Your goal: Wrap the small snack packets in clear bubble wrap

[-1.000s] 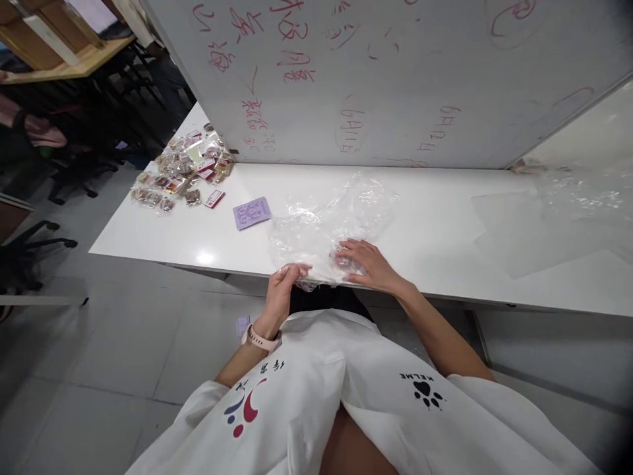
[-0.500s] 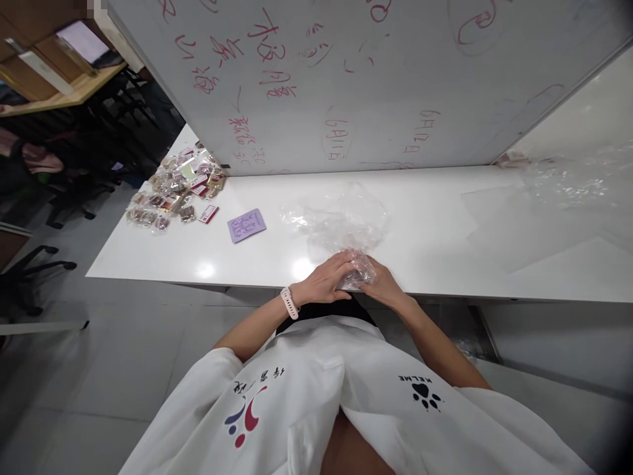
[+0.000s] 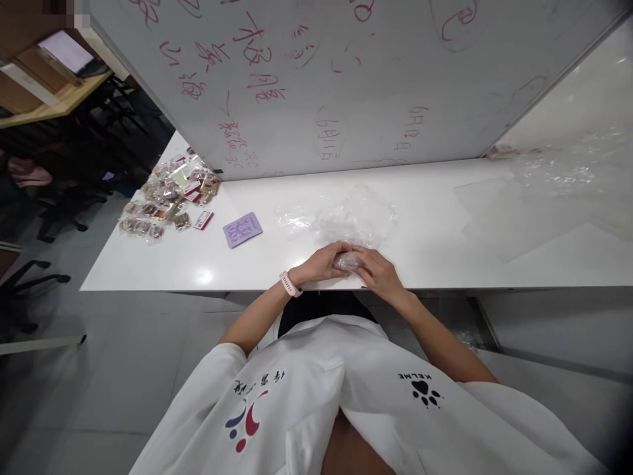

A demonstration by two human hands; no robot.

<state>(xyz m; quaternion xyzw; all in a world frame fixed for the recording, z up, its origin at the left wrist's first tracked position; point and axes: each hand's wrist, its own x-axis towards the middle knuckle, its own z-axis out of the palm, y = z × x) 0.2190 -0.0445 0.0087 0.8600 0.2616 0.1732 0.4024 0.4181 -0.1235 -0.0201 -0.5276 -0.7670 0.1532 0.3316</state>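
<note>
Near the table's front edge, my left hand (image 3: pixel 324 262) and my right hand (image 3: pixel 378 269) close round a crumpled bundle of clear plastic wrap (image 3: pixel 347 261). The fingertips of both hands meet at its far side. Whether anything lies inside the bundle cannot be made out. Just beyond my hands, more loose clear plastic film (image 3: pixel 353 214) is spread on the white table (image 3: pixel 425 231). A purple printed card or booklet (image 3: pixel 242 229) lies flat to the left of my left hand, apart from it.
Many small clear-wrapped packets (image 3: pixel 171 194) are heaped at the table's left end, with a red-and-white packet (image 3: pixel 203 220) beside them. A whiteboard (image 3: pixel 306 86) with red writing stands along the back. Large clear plastic sheets (image 3: pixel 539 204) cover the right side.
My hands have drawn closer round the plastic bundle, which looks more compact. My right hand has turned over its top. The view has shifted slightly.
</note>
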